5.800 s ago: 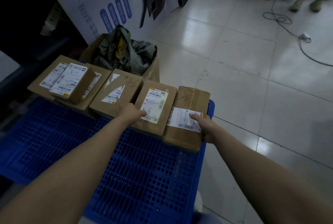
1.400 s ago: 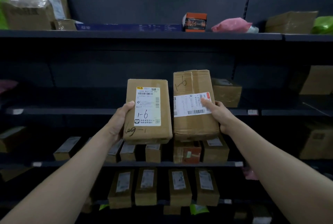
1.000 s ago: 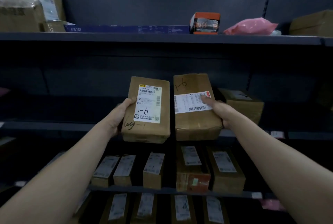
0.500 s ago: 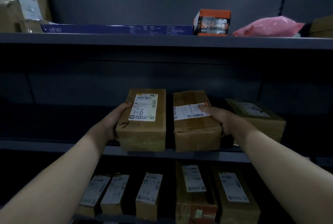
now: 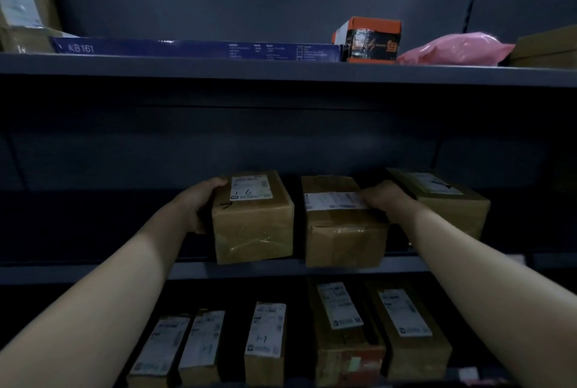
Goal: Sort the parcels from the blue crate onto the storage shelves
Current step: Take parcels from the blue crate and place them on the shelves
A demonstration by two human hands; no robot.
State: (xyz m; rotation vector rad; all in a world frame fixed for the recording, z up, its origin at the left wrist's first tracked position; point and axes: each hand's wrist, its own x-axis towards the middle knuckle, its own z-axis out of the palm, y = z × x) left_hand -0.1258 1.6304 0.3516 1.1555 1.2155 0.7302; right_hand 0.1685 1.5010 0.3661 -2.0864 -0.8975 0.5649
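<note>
On the middle shelf [image 5: 296,267], left hand [image 5: 199,203] fingers gripping left parcel [image 5: 253,219], right hand [image 5: 385,200] gripping right parcel [image 5: 342,231]

Your left hand [image 5: 199,200] hides the left side of the left parcel [image 5: 253,219], and most of its fingers are out of sight behind it. Your right hand [image 5: 382,200] covers the right end of the label on the right parcel [image 5: 343,231]; that print is too blurred to read. The box at 3 o'clock [image 5: 449,197] is partly behind your forearm. At 9 to 11 o'clock, the taped carton [image 5: 22,3] is cut by the frame edge. The labels at 6 o'clock [image 5: 265,330] are unreadable.
</note>
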